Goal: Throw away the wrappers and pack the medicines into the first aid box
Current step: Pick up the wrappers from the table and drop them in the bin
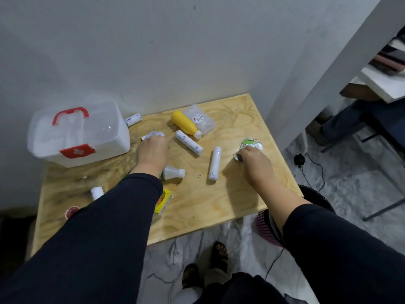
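Head view: left hand (151,150) fingers are curling round white wrapper (153,134) beside box (79,134); right hand (252,159) fingers are pinching green wrapper (251,144). Best gathering both fully before binning; medicines are lying between hands on bench (219,205).

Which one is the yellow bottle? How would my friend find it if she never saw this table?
Start at the wooden table and look to its far edge by the wall, to the right of the first aid box. The yellow bottle lies on its side there, touching a clear plastic case. It is the only bright yellow thing with a white cap; the tubes nearby are all white.
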A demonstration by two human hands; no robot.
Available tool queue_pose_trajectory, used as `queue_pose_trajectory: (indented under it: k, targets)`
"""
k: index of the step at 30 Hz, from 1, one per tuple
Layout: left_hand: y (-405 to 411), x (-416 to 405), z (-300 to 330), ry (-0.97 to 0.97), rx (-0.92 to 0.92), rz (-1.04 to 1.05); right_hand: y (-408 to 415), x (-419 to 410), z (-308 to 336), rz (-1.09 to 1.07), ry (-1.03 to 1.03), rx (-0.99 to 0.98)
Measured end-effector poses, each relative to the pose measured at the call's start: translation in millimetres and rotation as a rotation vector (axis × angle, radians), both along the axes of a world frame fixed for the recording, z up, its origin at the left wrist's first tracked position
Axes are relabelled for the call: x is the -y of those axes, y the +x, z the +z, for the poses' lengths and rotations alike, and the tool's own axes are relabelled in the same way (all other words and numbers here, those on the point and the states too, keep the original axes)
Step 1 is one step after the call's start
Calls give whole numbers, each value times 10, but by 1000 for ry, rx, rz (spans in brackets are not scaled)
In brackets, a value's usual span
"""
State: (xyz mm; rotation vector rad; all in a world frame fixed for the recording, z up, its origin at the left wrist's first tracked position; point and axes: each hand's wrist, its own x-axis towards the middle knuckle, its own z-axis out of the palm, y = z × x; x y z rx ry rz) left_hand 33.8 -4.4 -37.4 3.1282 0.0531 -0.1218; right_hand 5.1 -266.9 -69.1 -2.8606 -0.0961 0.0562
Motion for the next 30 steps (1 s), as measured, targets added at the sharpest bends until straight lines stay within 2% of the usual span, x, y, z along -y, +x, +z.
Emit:
queue_pose_trajectory:
  k: [5,9,17,23,30]
  targets:
    - [1,13,470,-34,145,-28,-29,-17,399,-110,60,152]
    - [15,247,830,-38,246,-129,-105,54,703,-207,68,271]
    - [-210,1524,1137,-125,314,-443,-655,755,1133,-432,62,339]
    - [-506,2776,879,-256,204,-626,-1184,1641,1067,-645,106,242]
    - [-869,3900,288,-328,-12,-714,-1626,2492,451,-837,253,60]
